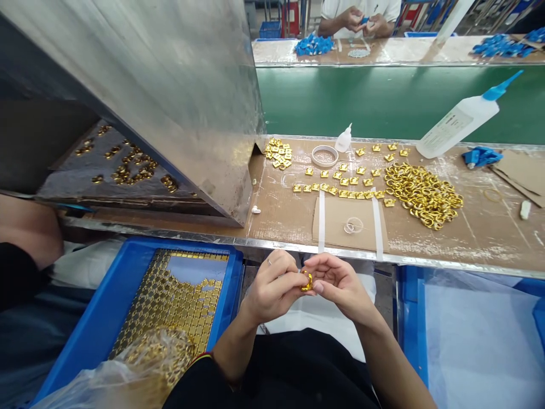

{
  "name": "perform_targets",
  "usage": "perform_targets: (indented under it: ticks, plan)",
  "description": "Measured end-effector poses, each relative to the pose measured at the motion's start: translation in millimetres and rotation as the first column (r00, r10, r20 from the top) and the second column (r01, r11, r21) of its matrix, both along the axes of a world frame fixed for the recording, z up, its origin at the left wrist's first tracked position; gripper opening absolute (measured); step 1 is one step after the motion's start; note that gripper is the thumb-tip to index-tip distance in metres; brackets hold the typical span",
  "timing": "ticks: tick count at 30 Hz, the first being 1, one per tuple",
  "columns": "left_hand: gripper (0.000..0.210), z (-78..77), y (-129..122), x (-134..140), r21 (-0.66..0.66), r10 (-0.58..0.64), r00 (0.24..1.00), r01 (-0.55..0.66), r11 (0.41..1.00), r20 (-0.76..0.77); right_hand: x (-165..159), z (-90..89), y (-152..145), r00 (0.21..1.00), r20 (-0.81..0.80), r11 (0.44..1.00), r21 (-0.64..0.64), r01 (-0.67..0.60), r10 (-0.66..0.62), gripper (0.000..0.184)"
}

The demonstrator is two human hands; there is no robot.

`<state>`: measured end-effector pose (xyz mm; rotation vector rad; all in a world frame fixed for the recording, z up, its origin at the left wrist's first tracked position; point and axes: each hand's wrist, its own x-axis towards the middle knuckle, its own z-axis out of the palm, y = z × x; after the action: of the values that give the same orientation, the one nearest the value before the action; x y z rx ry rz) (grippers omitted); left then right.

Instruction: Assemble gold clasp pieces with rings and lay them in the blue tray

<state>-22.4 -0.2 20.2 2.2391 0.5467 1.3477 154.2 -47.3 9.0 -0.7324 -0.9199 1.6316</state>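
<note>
My left hand [272, 287] and my right hand [340, 284] meet in front of the bench edge. Between their fingertips is a small shiny gold ring [306, 282], partly hidden by the fingers. The left thumb and fingers pinch it from one side; the right thumb and fingertips hold its other side, the right fingers curled loosely. On the bench ahead, small gold square pieces [344, 194] lie in rows. To their right is a heap of gold rings [423, 193]. A cardboard pad [349, 238] with white tape strips carries a clear round loop [352, 225].
A large metal hood [204, 113] stands at left, with gold pieces beneath. Below it is a blue tray [93, 307] of gold pieces. A small bottle [343, 139], tape roll [325, 155] and large bottle [457, 126] are on the bench. Opposite, a person's hands [361, 21] hold something blue.
</note>
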Motion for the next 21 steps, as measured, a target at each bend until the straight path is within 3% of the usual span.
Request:
perform_targets:
  ticks: [6,12,16,19,21]
  plan:
    - [0.013,-0.8,-2,2,0.087,0.065,0.998,-0.067,0.994,0.027,-1,0.9,0,1.000,0.021,0.999,-0.054,-0.001,0.002,0.027]
    - [0.012,-2.7,-2,4,0.065,0.065,0.996,-0.069,0.996,0.061,-4,-2.4,0,1.000,-0.022,0.997,-0.079,-0.014,0.012,0.025]
    - [0.011,-4.2,-3,4,0.025,0.067,0.993,-0.069,0.997,0.098,-10,-4.7,3,0.999,0.046,0.998,-0.069,0.002,0.002,0.029]
    - [0.011,-5.0,-2,-1,-0.024,0.071,0.991,-0.069,0.997,0.118,-5,8.9,-2,0.956,0.272,0.993,0.061,0.098,-0.111,0.026]
    - [0.011,-5.8,-1,-6,-0.055,0.084,0.987,-0.077,0.996,0.135,6,29.1,-18,0.819,0.467,0.936,0.267,0.227,-0.332,0.019]
